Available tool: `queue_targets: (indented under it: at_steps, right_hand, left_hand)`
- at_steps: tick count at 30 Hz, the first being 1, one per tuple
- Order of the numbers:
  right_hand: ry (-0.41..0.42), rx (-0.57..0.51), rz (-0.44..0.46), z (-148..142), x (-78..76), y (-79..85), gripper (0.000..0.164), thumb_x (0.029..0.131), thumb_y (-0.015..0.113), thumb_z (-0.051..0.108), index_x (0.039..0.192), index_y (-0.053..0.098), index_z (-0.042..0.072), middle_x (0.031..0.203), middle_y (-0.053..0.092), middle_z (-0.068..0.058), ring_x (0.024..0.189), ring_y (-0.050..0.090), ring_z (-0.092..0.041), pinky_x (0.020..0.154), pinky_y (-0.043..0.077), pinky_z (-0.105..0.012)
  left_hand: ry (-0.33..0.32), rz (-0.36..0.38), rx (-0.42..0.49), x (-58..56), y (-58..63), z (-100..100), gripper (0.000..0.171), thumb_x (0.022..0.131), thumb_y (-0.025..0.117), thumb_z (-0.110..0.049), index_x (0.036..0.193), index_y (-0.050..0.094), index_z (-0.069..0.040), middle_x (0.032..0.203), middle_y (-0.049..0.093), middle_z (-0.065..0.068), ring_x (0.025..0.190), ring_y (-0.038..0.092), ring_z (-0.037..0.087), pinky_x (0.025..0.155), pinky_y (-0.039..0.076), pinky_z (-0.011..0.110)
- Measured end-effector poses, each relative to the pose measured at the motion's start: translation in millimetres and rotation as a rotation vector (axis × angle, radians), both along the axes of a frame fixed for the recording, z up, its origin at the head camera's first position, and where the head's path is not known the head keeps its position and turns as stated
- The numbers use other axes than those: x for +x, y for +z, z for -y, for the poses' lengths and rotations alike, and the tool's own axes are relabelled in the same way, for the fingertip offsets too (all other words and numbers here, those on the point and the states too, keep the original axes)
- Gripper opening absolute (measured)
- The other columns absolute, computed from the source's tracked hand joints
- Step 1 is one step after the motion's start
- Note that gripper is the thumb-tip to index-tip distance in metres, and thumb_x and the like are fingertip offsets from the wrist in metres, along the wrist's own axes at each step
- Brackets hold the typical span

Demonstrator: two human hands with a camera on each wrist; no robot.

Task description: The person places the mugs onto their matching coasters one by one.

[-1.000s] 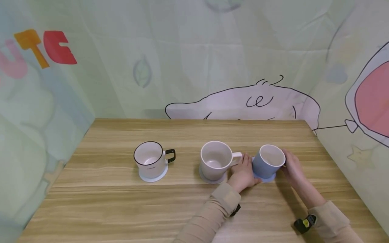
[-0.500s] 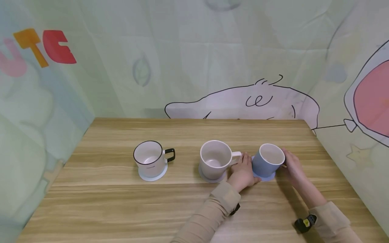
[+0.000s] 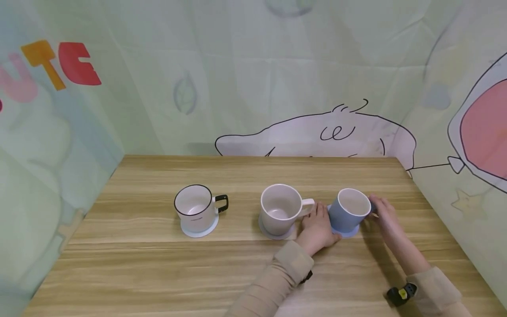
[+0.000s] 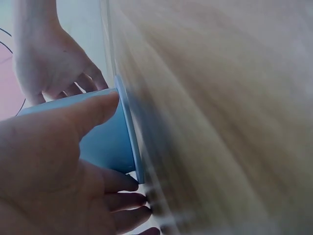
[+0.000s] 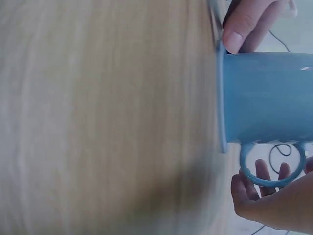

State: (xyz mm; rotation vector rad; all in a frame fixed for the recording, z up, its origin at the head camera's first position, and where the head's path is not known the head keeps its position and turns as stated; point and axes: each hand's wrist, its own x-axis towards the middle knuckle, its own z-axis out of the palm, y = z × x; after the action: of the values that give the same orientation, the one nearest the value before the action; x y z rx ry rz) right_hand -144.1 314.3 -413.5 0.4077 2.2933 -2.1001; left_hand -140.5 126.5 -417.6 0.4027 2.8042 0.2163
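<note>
A blue mug (image 3: 345,215) stands upright on a blue round coaster (image 3: 350,234). In the left wrist view, my left hand (image 4: 54,171) spans the coaster's rim, its thumb at one side by the mug's base and its fingers at the other; it holds the coaster at the edge. The blue handle (image 5: 248,169) points right. Around it, my right hand (image 5: 274,208) has loosely bent, spread fingers and no plain grip. In the head view, this hand lies just right of the mug, partly hidden by the handle.
Left of my left hand, a white mug (image 3: 279,213) sits on a pale coaster (image 3: 277,236), its handle close to my fingers. Farther left is a black-rimmed white mug (image 3: 196,215) on a light blue coaster (image 3: 200,234). Printed cloth (image 3: 237,88) walls the wooden table (image 3: 158,273).
The right hand has shifted slightly right and loosened from the blue mug, so its handle now shows. The left hand and the mugs have stayed in place.
</note>
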Motion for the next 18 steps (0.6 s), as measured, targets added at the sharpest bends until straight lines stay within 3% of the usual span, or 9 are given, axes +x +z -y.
queue_targets:
  at_steps: [6, 13, 18]
  right_hand:
    - [0.005, 0.157, -0.073, 1, 4.9, 8.4, 0.021, 0.104, 0.038, 0.027, 0.11, 0.046, 0.008, 0.086, 0.055, 0.031, 0.087, 0.052, 0.012, 0.079, 0.047, -0.009]
    - [-0.057, 0.218, -0.167, 5, 16.2, 16.5, 0.014, 0.102, 0.044, 0.024, 0.108, 0.049, 0.012, 0.091, 0.06, 0.034, 0.095, 0.052, 0.01, 0.085, 0.04, -0.011]
    - [-0.13, 0.184, -0.221, 8, 23.3, 18.1, 0.011, 0.101, 0.046, 0.019, 0.108, 0.051, 0.013, 0.094, 0.061, 0.031, 0.1, 0.051, 0.008, 0.085, 0.035, -0.009]
  left_hand:
    - [0.011, -0.016, -0.003, 2.5, 1.0, 2, 0.093, 0.081, 0.061, -0.065, 0.152, 0.028, -0.015, 0.159, 0.026, -0.001, 0.148, 0.022, 0.012, 0.113, 0.033, 0.028]
    - [0.012, -0.012, 0.005, 4.6, 8.0, 5, 0.091, 0.082, 0.061, -0.063, 0.152, 0.028, -0.015, 0.159, 0.026, -0.001, 0.148, 0.022, 0.012, 0.113, 0.033, 0.029]
    - [-0.003, -0.026, -0.017, 8.9, 14.7, 7, 0.091, 0.083, 0.059, -0.064, 0.152, 0.026, -0.014, 0.16, 0.026, 0.0, 0.149, 0.021, 0.013, 0.114, 0.031, 0.028]
